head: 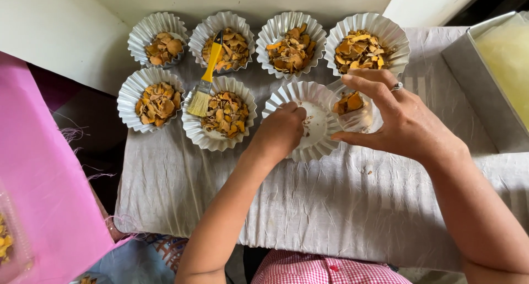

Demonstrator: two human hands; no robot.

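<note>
The left hand [282, 131] is reaching into a nearly empty fluted foil cup [308, 124] on the grey cloth [341, 207], fingertips bunched together on its floor. The right hand [398, 118] is pinching a small clear plastic cup [352, 110] of orange dried slices, tilted just over that foil cup's rim. A yellow-handled brush [206, 77] is lying across two of the filled cups behind.

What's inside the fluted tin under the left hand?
The fluted tin shows a mostly bare pale bottom with a few brown crumbs. The left hand covers its left side; what lies under those fingers cannot be seen.
</note>
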